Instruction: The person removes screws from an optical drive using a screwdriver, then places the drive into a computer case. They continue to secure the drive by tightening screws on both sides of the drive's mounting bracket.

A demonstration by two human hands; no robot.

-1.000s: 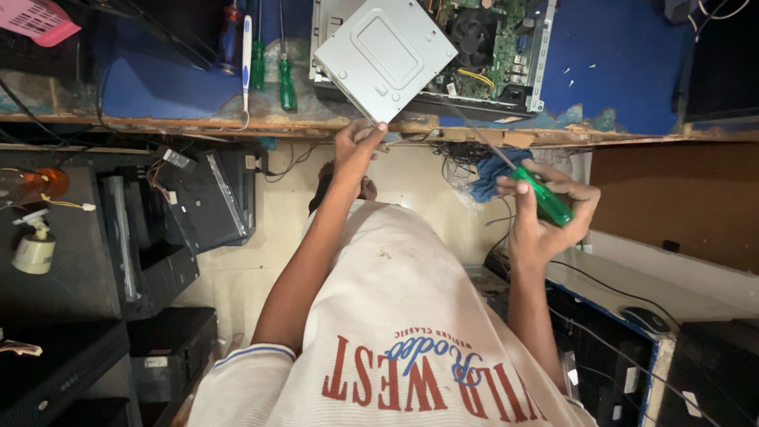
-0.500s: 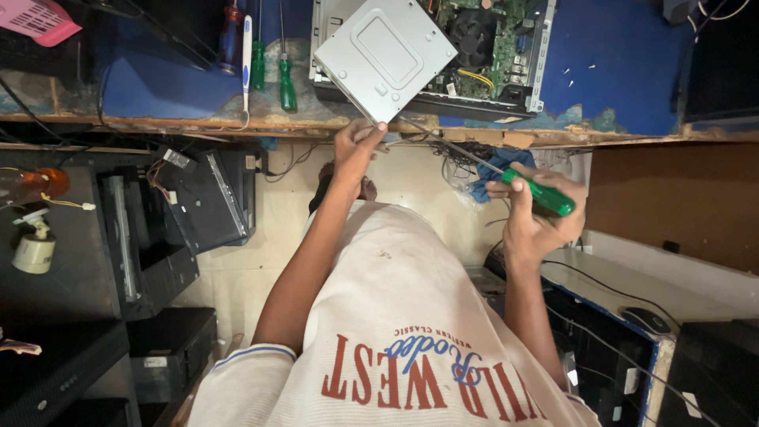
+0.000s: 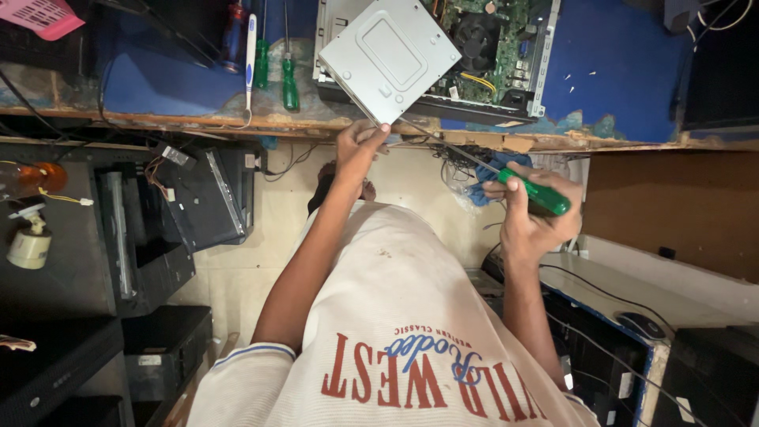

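My left hand (image 3: 360, 146) grips the lower corner of a flat grey metal drive box (image 3: 391, 59), which is tilted over the edge of the bench. A screwdriver with a green handle (image 3: 541, 198) is held in my right hand (image 3: 530, 225), lower and to the right. Its thin shaft (image 3: 447, 150) slants up and left, and its tip ends close to the drive's lower edge by my left fingers. Whether the tip touches the drive is unclear.
Behind the drive lies an open computer case with a green circuit board and fan (image 3: 506, 47) on the blue-topped wooden bench (image 3: 624, 79). Two green screwdrivers (image 3: 288, 79) and a toothbrush (image 3: 251, 55) lie left of it. Black computer cases (image 3: 142, 237) stand on the floor at left; a mouse (image 3: 640, 324) is at right.
My right hand has raised the screwdriver and swung its shaft up and left toward the drive. The left hand and drive have stayed in place.
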